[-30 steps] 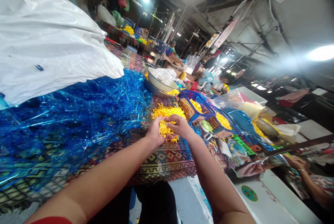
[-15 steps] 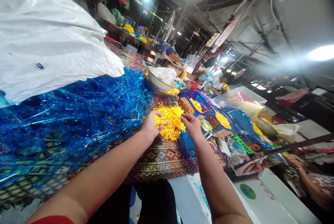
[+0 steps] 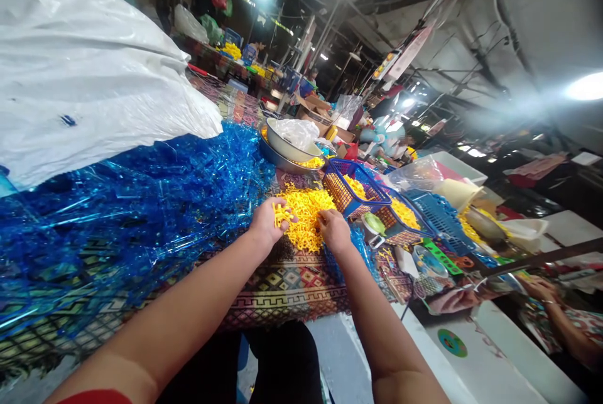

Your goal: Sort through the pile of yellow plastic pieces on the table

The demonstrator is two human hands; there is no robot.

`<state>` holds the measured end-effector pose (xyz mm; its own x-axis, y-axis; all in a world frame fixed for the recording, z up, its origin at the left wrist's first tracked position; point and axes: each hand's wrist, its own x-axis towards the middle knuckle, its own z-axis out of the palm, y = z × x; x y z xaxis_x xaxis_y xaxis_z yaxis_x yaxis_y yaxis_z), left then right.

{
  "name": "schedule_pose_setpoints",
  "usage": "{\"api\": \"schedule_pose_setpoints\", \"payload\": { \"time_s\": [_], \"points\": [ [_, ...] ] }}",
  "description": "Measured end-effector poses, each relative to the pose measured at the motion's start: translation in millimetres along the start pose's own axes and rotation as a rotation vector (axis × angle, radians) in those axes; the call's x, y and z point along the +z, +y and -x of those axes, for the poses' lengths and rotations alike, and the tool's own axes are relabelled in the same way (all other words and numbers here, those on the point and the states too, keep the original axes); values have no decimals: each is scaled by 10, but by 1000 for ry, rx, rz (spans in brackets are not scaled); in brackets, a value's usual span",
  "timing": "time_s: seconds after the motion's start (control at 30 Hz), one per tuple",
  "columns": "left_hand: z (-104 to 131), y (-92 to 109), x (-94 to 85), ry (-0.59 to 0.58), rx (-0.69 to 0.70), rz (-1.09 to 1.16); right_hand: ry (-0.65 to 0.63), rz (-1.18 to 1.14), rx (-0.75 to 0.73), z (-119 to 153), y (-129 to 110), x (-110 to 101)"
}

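Note:
A heap of small yellow plastic pieces (image 3: 306,215) lies on the patterned mat (image 3: 292,284) in front of me. My left hand (image 3: 267,223) is at the heap's left side, its fingers curled around several of the yellow pieces. At the right edge of the heap, my right hand (image 3: 335,232) has its fingertips pinched together against the pieces. Whatever is between those fingertips is too small to make out. Shiny blue plastic strips (image 3: 179,196) spread over the mat to the left of my hands.
A large white sack (image 3: 94,71) rests on the blue strips. Behind the heap are stacked metal bowls (image 3: 287,154). To the right stand blue baskets (image 3: 346,203) of yellow pieces and a cup with a green top (image 3: 374,223). A co-worker's hand (image 3: 537,288) shows far right.
My right hand has moved slightly left and down, closer in against the yellow heap. My left hand has shifted a little left, still around yellow pieces.

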<state>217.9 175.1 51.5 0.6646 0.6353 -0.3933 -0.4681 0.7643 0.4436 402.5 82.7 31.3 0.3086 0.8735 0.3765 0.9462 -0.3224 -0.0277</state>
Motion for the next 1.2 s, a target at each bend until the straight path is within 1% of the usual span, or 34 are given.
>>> {"api": "schedule_pose_setpoints", "payload": {
  "time_s": [0.1,0.2,0.3,0.43,0.53,0.63,0.77,0.93,1.0,1.07,1.13,1.2],
  "points": [
    [-12,-73,-14,-22,-49,-29,-44,27,31,-55,9,0],
    [-21,-118,-21,-25,-94,-47,-11,35,81,-76,28,-33],
    [-24,-127,-22,-33,-105,-51,-7,65,52,-100,7,-69],
    [-35,-104,-30,-27,-113,-51,-92,157,7,-183,-87,-72],
    [-49,-82,-40,-11,-103,-50,-150,171,-2,-258,-137,-54],
    [-59,-68,-44,0,-89,-46,-156,140,27,-311,-124,-43],
    [-58,-62,-42,9,-84,-40,-169,45,73,-348,-25,-40],
    [-64,-67,-53,14,-79,-43,-126,-81,129,-356,73,-71],
    [-72,-70,-56,14,-74,-45,-127,-61,86,-343,41,-105],
    [-78,-72,-54,16,-70,-45,-139,5,-4,-323,-46,-142],
    [-80,-71,-50,16,-68,-43,-175,97,-74,-306,-168,-170],
    [-77,-64,-47,18,-70,-42,-231,184,-90,-300,-279,-180]
  ]
}}
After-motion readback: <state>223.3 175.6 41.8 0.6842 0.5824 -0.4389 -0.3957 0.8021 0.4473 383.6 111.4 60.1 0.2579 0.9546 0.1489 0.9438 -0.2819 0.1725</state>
